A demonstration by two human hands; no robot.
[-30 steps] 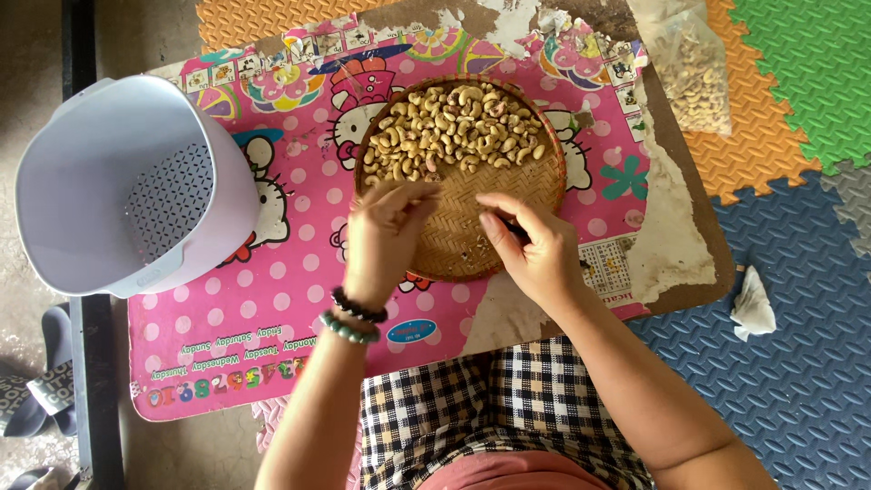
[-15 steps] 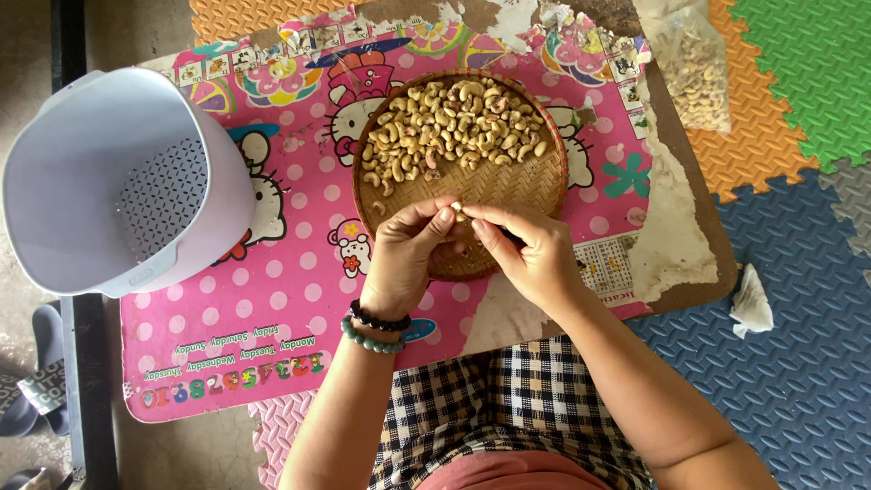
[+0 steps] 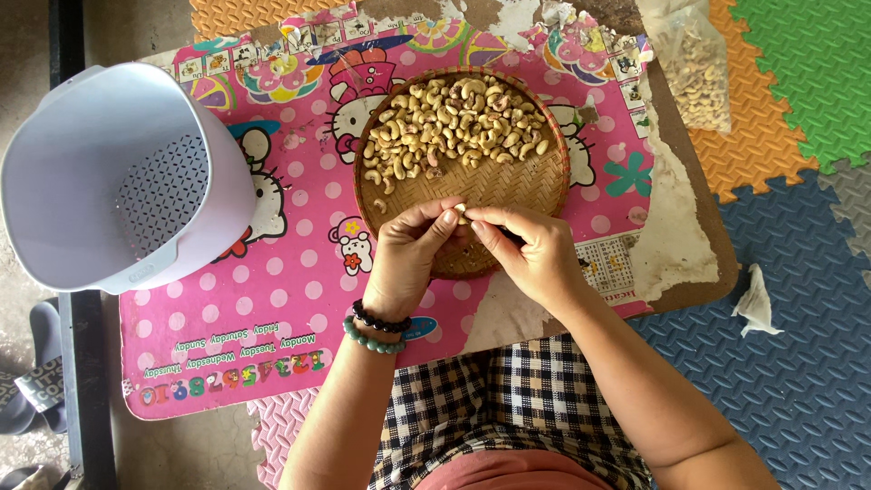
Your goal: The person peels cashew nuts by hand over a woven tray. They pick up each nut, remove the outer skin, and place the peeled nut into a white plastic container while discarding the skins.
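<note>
A round woven bamboo tray sits on a pink cartoon-printed mat, with a heap of pale cashew nuts on its far half. My left hand and my right hand meet over the tray's near edge. Their fingertips pinch a single cashew nut between them. Bead bracelets circle my left wrist.
A white plastic colander basket lies tipped on its side at the left. A clear bag of nuts rests at the upper right. Coloured foam floor tiles surround the low board, and a scrap of white paper lies at the right.
My left hand came back from the nut heap toward me. Both hands closed together over the tray's near edge on one nut.
</note>
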